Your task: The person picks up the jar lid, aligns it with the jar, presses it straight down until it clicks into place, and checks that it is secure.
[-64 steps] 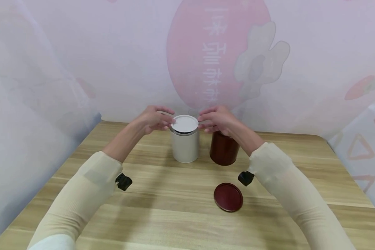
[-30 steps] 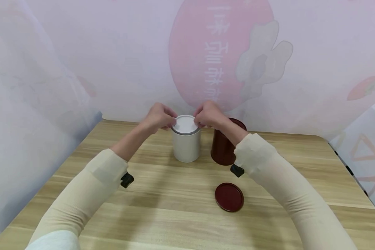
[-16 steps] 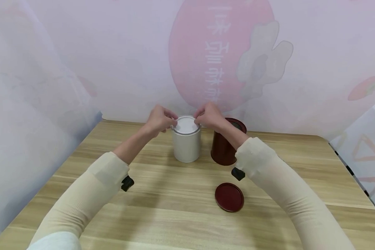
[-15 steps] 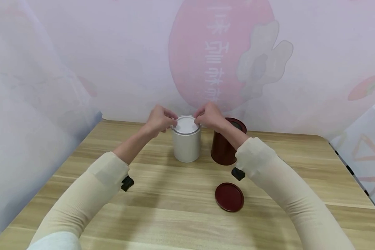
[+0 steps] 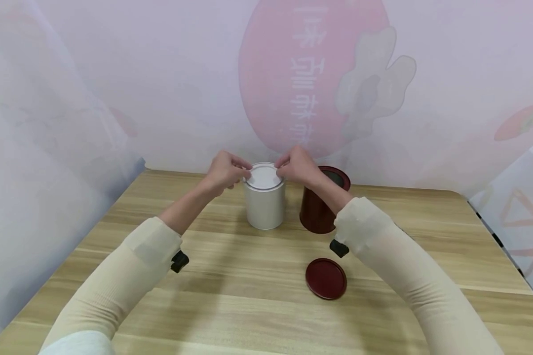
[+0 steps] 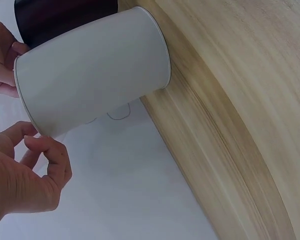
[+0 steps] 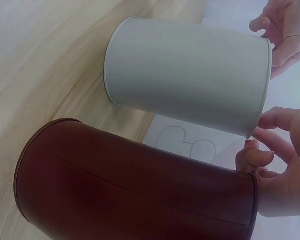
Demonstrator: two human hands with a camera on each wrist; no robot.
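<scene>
A white can (image 5: pixel 264 209) stands upright at the back middle of the wooden table (image 5: pixel 231 315), with its white lid (image 5: pixel 264 176) on top. My left hand (image 5: pixel 231 172) pinches the lid's left rim with curled fingers. On the opposite rim my right hand (image 5: pixel 293 170) pinches the same way. The left wrist view shows the left hand's (image 6: pixel 32 172) fingertips at the top edge of the white can (image 6: pixel 95 75). In the right wrist view the right hand (image 7: pixel 277 172) sits at the top of the white can (image 7: pixel 190 75).
A dark red can (image 5: pixel 319 212) stands open just right of the white one, under my right forearm. Its red lid (image 5: pixel 325 278) lies flat on the table nearer to me. Pale printed curtains close off the back and both sides.
Two seconds ago both hands hovered beside the lid with straighter fingers; they have since curled onto its rim. Over the last half second almost nothing has moved.
</scene>
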